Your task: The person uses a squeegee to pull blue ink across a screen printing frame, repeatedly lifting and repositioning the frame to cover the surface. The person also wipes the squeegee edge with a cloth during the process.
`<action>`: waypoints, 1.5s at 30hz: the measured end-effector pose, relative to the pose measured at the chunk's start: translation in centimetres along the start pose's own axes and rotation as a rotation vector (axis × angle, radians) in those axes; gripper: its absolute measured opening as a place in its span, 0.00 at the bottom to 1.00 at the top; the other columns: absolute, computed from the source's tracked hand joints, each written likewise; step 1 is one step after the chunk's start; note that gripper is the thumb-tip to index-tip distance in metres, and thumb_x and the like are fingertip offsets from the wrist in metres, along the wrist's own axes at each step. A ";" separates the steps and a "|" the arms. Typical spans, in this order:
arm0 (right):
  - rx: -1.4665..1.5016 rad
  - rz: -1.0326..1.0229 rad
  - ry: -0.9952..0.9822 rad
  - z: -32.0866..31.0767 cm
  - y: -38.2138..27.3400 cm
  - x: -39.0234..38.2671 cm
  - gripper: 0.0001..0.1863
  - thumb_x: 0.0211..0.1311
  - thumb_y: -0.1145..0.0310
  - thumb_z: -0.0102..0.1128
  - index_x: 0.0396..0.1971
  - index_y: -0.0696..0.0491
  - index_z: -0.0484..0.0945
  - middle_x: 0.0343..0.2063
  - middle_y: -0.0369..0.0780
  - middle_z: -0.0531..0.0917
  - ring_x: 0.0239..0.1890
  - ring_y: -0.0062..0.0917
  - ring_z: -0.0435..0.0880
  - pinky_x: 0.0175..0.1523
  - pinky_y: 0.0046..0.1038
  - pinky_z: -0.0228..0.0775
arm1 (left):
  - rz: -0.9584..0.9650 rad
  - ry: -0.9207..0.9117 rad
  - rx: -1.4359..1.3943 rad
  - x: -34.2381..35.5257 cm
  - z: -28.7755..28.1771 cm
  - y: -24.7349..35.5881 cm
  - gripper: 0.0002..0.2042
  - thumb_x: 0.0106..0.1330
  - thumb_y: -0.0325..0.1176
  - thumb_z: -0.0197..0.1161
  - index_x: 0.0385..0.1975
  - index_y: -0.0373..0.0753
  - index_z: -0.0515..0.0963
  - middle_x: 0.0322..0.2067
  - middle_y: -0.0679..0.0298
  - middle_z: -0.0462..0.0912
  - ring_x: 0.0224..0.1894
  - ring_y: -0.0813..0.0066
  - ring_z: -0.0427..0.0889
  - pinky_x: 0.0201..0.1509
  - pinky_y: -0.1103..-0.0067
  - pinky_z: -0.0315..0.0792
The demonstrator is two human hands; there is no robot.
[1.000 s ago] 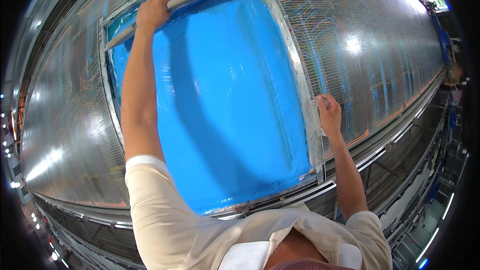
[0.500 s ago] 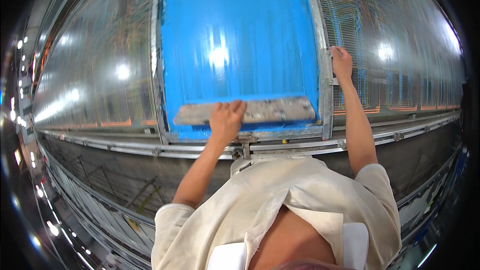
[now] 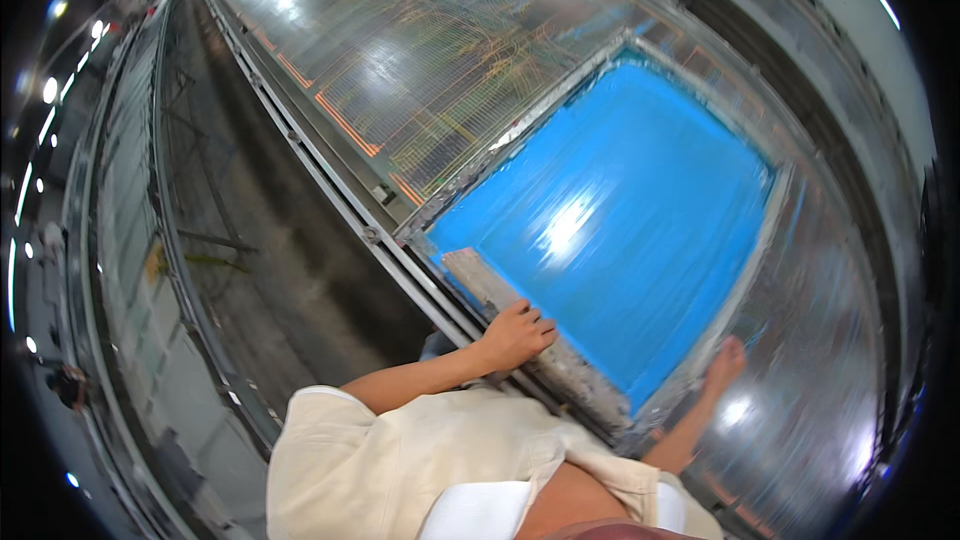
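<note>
A blue-inked printing screen point(image 3: 625, 205) lies on the long table, set in a worn metal frame point(image 3: 755, 260). A squeegee with a flat, ink-stained grip point(image 3: 480, 280) rests along the screen's near end. My left hand point(image 3: 518, 337) is closed over the middle of that grip, fingers curled over its far side. My right hand point(image 3: 725, 368) is beside the frame's right side, with the arm reaching forward. Its fingers are smeared, so I cannot tell whether they touch the frame.
The long shiny table point(image 3: 420, 70) bears orange, yellow and blue line patterns. A metal rail point(image 3: 330, 190) runs along its near edge. Past a dark aisle point(image 3: 250, 230) at left stands another long table point(image 3: 130, 260). A dark-haired person point(image 3: 68, 385) appears at the far left.
My view has swung left, so the screen now appears slanted and further right. My left hand stays on the squeegee. The right hand appears lower in the picture.
</note>
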State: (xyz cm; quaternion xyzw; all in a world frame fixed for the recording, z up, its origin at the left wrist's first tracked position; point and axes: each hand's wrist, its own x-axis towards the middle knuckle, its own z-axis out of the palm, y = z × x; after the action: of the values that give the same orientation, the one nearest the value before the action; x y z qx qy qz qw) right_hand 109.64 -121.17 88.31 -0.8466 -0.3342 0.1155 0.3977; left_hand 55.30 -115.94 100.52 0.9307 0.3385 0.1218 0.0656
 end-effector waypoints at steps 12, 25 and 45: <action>0.362 0.168 -0.059 18.0 -26.6 -10.9 0.14 0.68 0.63 0.59 0.42 0.58 0.84 0.35 0.40 0.85 0.36 0.24 0.81 0.44 0.28 0.71 | 0.059 0.008 0.110 -7.1 -8.6 -21.5 0.16 0.49 0.29 0.67 0.41 0.47 0.81 0.43 0.72 0.83 0.42 0.71 0.80 0.52 0.69 0.68; 0.130 0.235 -0.053 19.9 -29.1 -12.3 0.14 0.69 0.59 0.56 0.43 0.52 0.84 0.36 0.41 0.86 0.42 0.30 0.83 0.50 0.32 0.70 | 0.102 -0.066 0.021 -7.4 -10.3 -27.8 0.15 0.54 0.27 0.61 0.43 0.41 0.80 0.45 0.68 0.82 0.43 0.68 0.79 0.52 0.66 0.67; -0.147 0.207 0.137 20.9 -33.1 -12.5 0.15 0.72 0.56 0.53 0.36 0.54 0.77 0.25 0.47 0.79 0.25 0.33 0.77 0.33 0.35 0.66 | 0.113 -0.031 0.163 51.0 -2.1 -48.5 0.11 0.57 0.40 0.68 0.40 0.53 0.85 0.38 0.59 0.87 0.43 0.55 0.85 0.46 0.60 0.78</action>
State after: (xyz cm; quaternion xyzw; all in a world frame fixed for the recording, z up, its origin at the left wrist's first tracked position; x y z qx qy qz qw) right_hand 74.94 -101.66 98.57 -0.9094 -0.2248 0.0727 0.3424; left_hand 62.77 -45.92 101.91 0.9523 0.2934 0.0831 -0.0122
